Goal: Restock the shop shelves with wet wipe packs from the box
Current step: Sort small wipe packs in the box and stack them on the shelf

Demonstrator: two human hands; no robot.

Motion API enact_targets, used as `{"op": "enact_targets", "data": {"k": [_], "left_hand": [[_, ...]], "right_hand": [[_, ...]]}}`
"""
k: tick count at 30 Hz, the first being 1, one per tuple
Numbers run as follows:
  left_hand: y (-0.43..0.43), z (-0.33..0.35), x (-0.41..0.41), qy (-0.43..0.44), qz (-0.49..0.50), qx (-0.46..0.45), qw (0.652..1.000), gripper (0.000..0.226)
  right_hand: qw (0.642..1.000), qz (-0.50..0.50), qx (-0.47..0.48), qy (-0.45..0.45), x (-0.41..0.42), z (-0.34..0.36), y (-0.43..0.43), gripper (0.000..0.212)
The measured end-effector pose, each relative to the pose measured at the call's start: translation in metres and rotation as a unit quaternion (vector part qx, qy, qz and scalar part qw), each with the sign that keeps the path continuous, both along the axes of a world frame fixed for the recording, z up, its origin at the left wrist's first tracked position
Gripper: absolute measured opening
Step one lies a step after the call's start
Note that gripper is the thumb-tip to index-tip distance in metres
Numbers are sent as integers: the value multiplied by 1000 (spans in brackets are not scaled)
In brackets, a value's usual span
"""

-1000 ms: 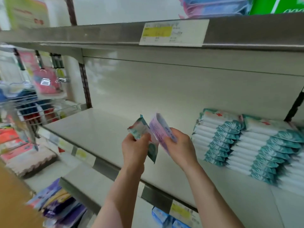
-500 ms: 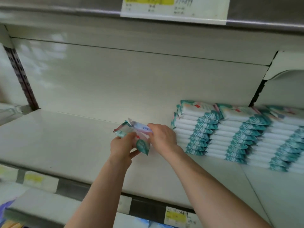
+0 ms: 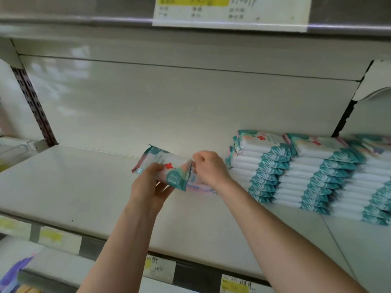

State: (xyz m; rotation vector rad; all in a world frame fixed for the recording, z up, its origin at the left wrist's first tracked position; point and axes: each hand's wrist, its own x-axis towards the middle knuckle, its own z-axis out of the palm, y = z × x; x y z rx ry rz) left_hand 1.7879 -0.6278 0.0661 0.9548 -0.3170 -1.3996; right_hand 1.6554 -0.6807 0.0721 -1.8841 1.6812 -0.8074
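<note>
My left hand [image 3: 148,185] grips a white and teal wet wipe pack [image 3: 167,166] with a red cross, held tilted just above the white shelf [image 3: 63,187]. My right hand [image 3: 209,168] is closed on a second pack [image 3: 201,187], pinkish side up, which lies low on the shelf under that hand and is mostly hidden. Both hands are just left of the stacks of wet wipe packs [image 3: 268,166] standing at the shelf's right. The box is out of view.
More stacks of the same packs [image 3: 330,172] fill the shelf to the right edge. A price label [image 3: 230,11] hangs on the shelf above. Yellow price tags [image 3: 160,269] line the shelf's front rail. A perforated upright [image 3: 31,102] bounds the left.
Both hands moved forward and down onto the shelf, toward the stacks. The two packs, held together before, are now apart, and the right one has been lowered flat.
</note>
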Motion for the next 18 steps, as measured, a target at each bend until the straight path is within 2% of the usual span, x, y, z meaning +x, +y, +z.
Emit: {"op": "enact_targets", "data": {"k": [2,5,6,10,13,15,18], "left_hand": [[-2,8,-8,36,-26,-14,999,13],[-5,23,-23,68,-95,-34,993,15],[-8,29,-28,69,-109,-46,991,16],[-23,56,-53,58,-121,-50,990,13],[-34,77,-76,4,-151,-63,986,20],[-37,94,-88,-49,-212,-83,973,23],[-38,116,-101,-122,-314,-97,937,27]], "right_hand": [[985,-17,33,-169,-2,18,9,34],[967,-10,34,-252,-22,49,22,10],[966,-10,30,-258,-33,60,25,3],[961,-3,47,-271,-77,85,27,14],[980,-13,37,-193,-103,102,29,4],[987,-43,16,-152,-122,116,26,17],[976,-58,31,-206,-142,136,20,32]]}}
